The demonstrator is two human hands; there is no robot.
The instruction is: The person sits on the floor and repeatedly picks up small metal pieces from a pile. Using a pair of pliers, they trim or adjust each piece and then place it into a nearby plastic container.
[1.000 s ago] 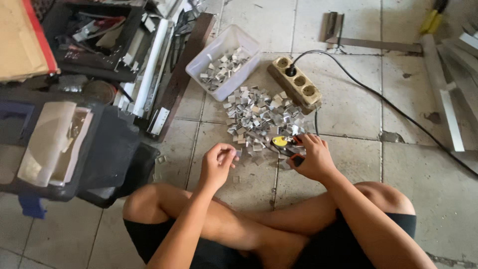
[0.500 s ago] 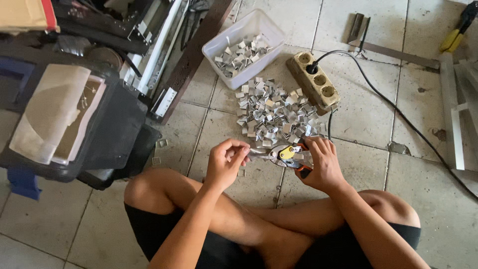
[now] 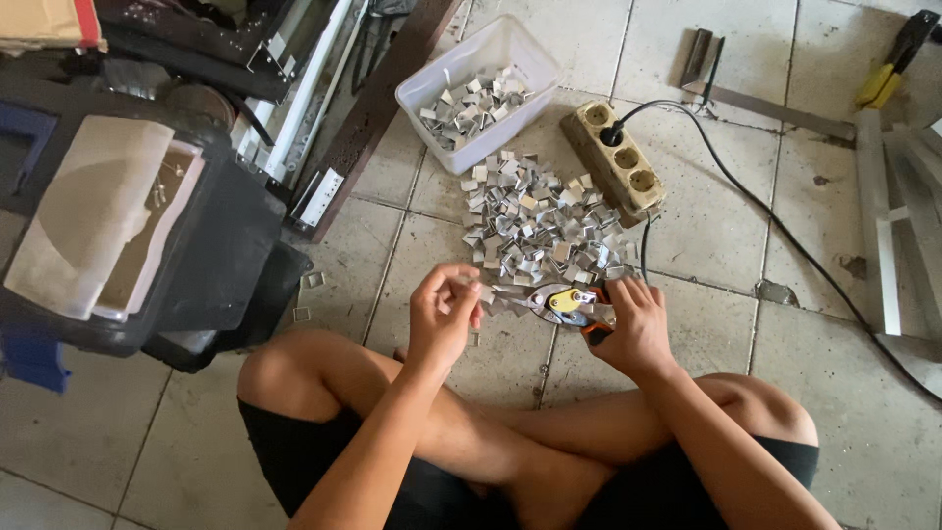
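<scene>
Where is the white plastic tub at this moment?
In the head view, the white plastic tub stands on the tiled floor at top centre, just beyond the pile of metal pieces and left of the power strip.

Setting: informal metalworking workshop, floor-level work area. Evidence: worn, stained tile floor [image 3: 706,226] serving as the work surface; heap of small cut metal pieces [image 3: 540,226] lying loose on it; white plastic tub [image 3: 510,49] holding more of the same; power strip [image 3: 616,157] with a black cable plugged in; metal bars and profiles [image 3: 883,196] along the right edge; black machine housing [image 3: 147,226] at left.
</scene>
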